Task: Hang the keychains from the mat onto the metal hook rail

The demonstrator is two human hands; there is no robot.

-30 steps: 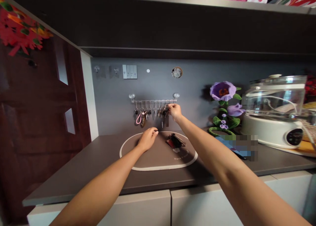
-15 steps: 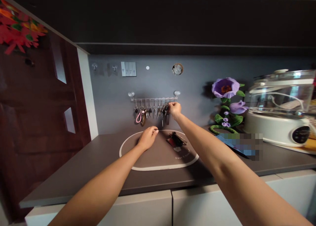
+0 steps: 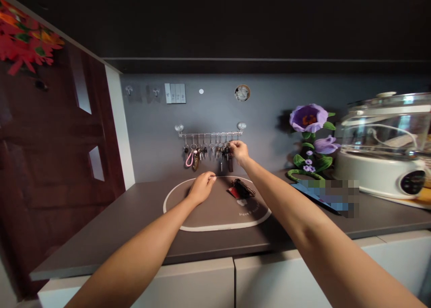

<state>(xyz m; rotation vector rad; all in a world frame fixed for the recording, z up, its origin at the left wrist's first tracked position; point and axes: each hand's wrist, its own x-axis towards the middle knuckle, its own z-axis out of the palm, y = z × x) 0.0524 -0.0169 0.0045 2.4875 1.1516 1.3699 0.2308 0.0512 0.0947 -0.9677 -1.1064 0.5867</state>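
Note:
My right hand [image 3: 239,152] is raised at the right end of a clear hook rail [image 3: 211,134] on the wall. Its fingers are pinched on a bunch of keys [image 3: 230,163] with a dark fob hanging below. The fingertips partly hide the ring and hook. Several more key bunches [image 3: 221,152] hang to the left, one with a pink strap [image 3: 189,159]. My left hand [image 3: 201,187] hovers over or rests on the oval mat [image 3: 191,216], fingers curled together, nothing visible in them. A small dark and red pouch [image 3: 241,189] with a beaded strap lies on the mat.
Purple artificial flowers [image 3: 308,118] and a white appliance with a clear top [image 3: 373,173] stand on the right of the counter [image 3: 111,227]. A blue flat item [image 3: 313,195] lies before them. A dark shelf [image 3: 215,29] overhangs. Wall switches [image 3: 175,94] are above the rail.
My right hand has shifted very slightly right and down at the rail's end, and the dark fob below it shows more clearly. My left hand stays put.

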